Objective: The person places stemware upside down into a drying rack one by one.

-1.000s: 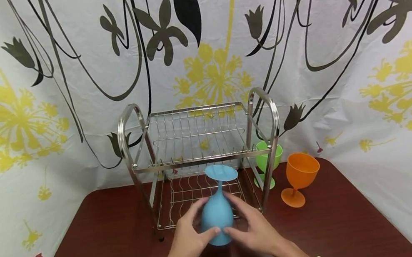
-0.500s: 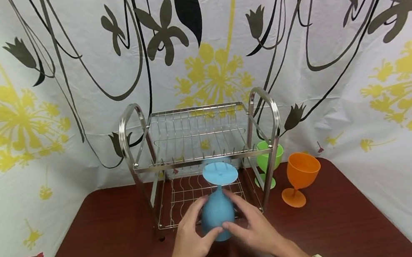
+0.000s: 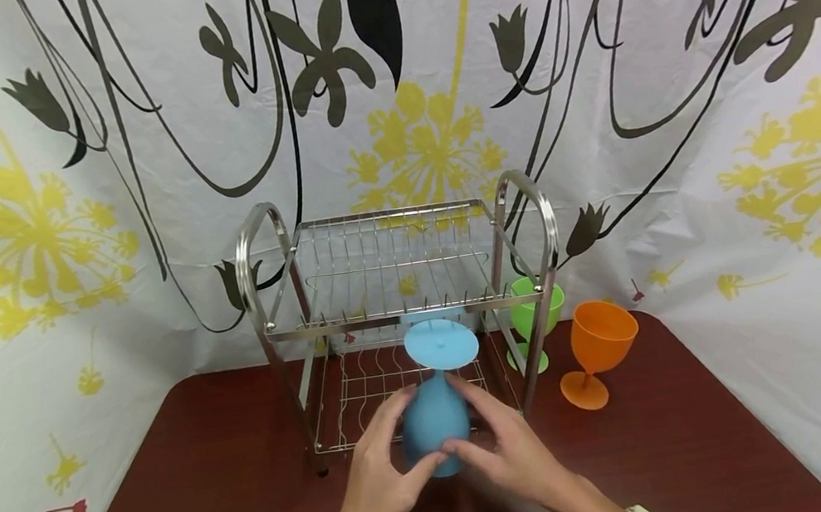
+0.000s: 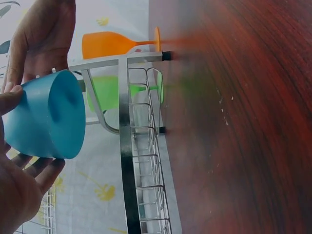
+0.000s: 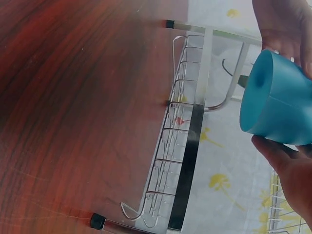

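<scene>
A blue plastic goblet (image 3: 436, 424) is held upside down in front of the dish rack, its round foot (image 3: 441, 344) on top and tilted toward the head camera. My left hand (image 3: 381, 472) grips the bowl from the left, my right hand (image 3: 509, 450) from the right. Both thumbs meet on the near side of the bowl. In the left wrist view the bowl (image 4: 46, 117) shows its open mouth facing the table, raised above it. The right wrist view also has the bowl (image 5: 280, 100) between the fingers of both hands. Most of the stem is hidden behind the foot.
The two-tier metal dish rack (image 3: 402, 319) stands at the table's back, with wire shelves above and below. Right of it stand an upright orange goblet (image 3: 602, 336) and a green goblet (image 3: 529, 314) partly behind the rack post. A patterned cloth (image 3: 675, 203) hangs behind the dark red table (image 3: 201, 478).
The blue goblet's foot has tipped toward the head camera, showing rounder and covering the stem. The bowl has risen slightly, with both hands keeping their grip.
</scene>
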Tool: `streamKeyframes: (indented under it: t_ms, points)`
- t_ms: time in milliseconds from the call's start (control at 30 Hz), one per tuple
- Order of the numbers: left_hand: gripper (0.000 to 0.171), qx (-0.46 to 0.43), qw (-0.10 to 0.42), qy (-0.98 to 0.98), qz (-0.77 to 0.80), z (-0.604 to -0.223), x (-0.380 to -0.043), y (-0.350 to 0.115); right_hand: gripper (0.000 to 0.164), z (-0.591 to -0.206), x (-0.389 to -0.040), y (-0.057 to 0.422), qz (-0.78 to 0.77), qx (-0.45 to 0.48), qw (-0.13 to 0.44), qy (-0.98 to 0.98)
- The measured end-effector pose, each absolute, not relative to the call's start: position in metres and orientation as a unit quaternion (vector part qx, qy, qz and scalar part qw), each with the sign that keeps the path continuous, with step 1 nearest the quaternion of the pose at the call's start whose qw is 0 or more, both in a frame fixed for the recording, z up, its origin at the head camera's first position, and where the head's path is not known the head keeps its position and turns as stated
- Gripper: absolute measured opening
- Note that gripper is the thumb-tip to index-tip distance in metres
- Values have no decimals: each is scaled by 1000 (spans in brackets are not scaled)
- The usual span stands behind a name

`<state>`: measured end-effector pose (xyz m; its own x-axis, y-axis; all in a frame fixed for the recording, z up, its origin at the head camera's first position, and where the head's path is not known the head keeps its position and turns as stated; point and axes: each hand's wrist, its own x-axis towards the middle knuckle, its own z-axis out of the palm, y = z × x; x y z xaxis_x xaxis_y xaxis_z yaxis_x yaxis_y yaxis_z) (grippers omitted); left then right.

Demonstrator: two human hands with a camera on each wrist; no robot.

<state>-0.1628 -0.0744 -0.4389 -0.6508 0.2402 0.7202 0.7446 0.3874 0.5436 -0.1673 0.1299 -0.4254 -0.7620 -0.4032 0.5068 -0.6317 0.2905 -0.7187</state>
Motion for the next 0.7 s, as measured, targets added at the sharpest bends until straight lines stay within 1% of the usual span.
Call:
streamKeyframes:
  t_ms: [100,167,333,533,700]
  points:
    - [75,-332,292,-776,-450,-437,-162,-75,74,-424,-166,131,483,333,136,-798]
    - [74,-339,297,-770,-451,-436,-162,-76,75,-422,-165,131,457,338,161,-807]
    - [65,-352,316,-757,-451,-434,-162,-80,79,-415,-163,133,405,352,210,-817]
    - [51,-354,345,-748,-443,-431,-162,-86,80,-404,-162,137,401,381,226,-802]
    - [48,-342,381,-743,-432,-425,-164,-94,79,-396,-163,140,393,388,244,-797]
